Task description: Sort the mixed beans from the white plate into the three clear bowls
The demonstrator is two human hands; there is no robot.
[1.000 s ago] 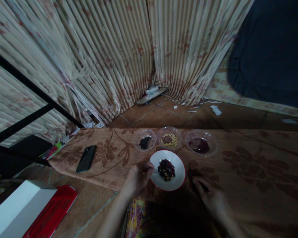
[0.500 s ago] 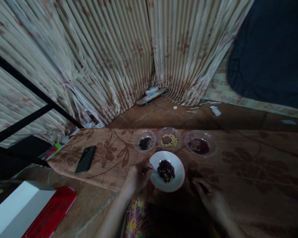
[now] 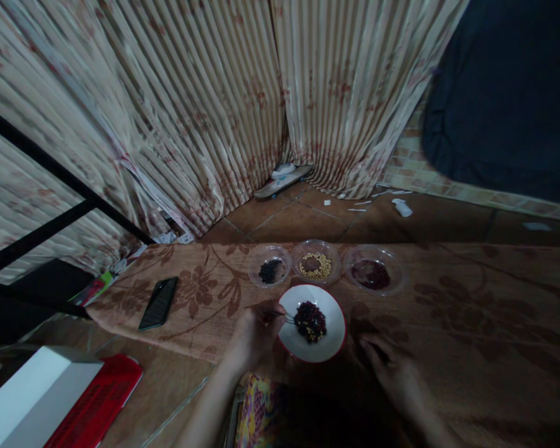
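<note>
My left hand (image 3: 260,330) is pinched around a pair of thin metal tweezers (image 3: 290,318). Their tips reach over the left rim of a white bowl (image 3: 333,339) with a red edge. Inside the bowl lies a pile of mixed beans (image 3: 310,322), dark red, black and a few yellow. To the right of the bowl, my right hand (image 3: 389,361) rests on the cloth, its fingers loosely apart and holding nothing I can see. Behind the bowl stand three clear plastic dishes: black beans (image 3: 270,271), yellow beans (image 3: 318,266) and dark red beans (image 3: 374,275).
A brown flowered cloth (image 3: 471,298) covers the table. A phone (image 3: 158,303) lies on its left part. On the floor are a white box (image 3: 42,392) with a red piece (image 3: 98,398), and a skateboard (image 3: 284,182) by the curtain (image 3: 214,112).
The whole view has shifted slightly left. My left hand keeps the tweezers at the bowl's left rim, their tips a little farther from the beans. My right hand stays in place.
</note>
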